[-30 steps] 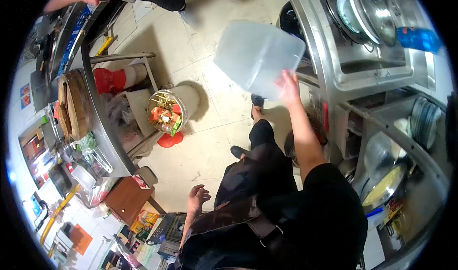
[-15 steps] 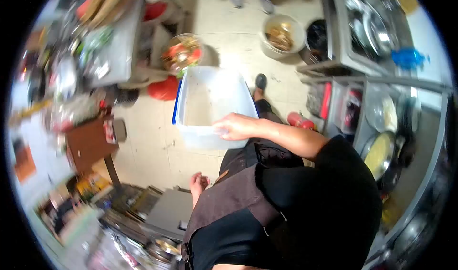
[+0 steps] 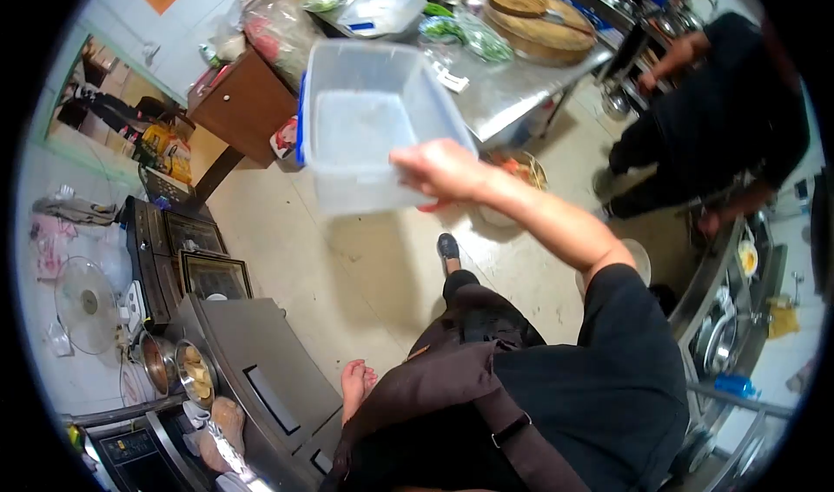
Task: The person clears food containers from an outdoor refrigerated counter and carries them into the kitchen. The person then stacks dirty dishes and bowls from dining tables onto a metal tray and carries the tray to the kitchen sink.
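My right hand (image 3: 439, 171) grips the near rim of a large, clear plastic storage bin (image 3: 365, 179), fingers wrapped over its edge. The bin is held out in the air over the floor, tilted so that I look into it. Nothing stands inside it, and a blue strip runs down its left side. My left hand (image 3: 356, 383) hangs low by my apron, fingers loosely bent and a little apart, with nothing seen in it. Nearest to it is a grey cabinet top (image 3: 252, 353).
A steel table (image 3: 512, 92) holds a round chopping board (image 3: 547, 36), bagged greens and a plastic tub. At right a person in black (image 3: 704, 110) stands by the counter. A brown cabinet (image 3: 239, 105) is left. Bowls of food (image 3: 195, 375) stand lower left. A scrap bucket (image 3: 521, 171) is on the floor.
My view has swung left, toward the steel table and brown cabinet. The bin has travelled along in my right hand. The other person now shows at right; my left hand still hangs low.
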A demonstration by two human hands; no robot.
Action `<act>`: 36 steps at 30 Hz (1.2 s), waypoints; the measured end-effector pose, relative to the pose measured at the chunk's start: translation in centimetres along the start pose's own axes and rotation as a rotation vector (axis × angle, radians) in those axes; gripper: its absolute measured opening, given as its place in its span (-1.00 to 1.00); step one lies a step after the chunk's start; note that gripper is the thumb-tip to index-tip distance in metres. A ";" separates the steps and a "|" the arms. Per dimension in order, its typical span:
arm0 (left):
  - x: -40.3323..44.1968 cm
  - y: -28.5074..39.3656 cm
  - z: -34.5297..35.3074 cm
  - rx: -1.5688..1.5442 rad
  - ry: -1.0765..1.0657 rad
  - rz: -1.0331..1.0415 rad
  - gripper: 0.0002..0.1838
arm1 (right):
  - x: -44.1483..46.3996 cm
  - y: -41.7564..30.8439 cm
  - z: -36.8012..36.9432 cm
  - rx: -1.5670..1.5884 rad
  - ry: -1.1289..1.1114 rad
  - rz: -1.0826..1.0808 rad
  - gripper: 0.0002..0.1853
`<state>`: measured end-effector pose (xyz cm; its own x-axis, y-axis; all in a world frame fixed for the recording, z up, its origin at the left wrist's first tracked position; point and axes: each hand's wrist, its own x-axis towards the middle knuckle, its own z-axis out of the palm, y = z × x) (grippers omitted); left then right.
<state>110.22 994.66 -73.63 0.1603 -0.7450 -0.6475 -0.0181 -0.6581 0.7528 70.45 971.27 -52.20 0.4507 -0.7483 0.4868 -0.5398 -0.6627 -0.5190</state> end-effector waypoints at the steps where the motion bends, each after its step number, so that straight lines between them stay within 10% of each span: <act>1: 1.1 0.5 0.3 0.005 -0.004 0.007 -0.76 | 2.8 1.8 -0.7 -0.106 0.029 -0.025 -0.77; 15: 16.7 12.1 -2.6 0.027 0.143 -0.078 -0.67 | 31.9 30.6 -19.6 -0.770 0.195 0.286 -0.51; 36: 42.8 38.3 -13.7 0.182 0.212 -0.170 -0.70 | 27.9 54.1 -21.5 -0.725 0.100 0.834 -0.52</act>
<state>129.87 939.05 -70.88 0.3774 -0.5960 -0.7088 -0.1467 -0.7942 0.5897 38.58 915.18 -51.58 -0.2894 -0.9245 0.2482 -0.9501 0.2457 -0.1924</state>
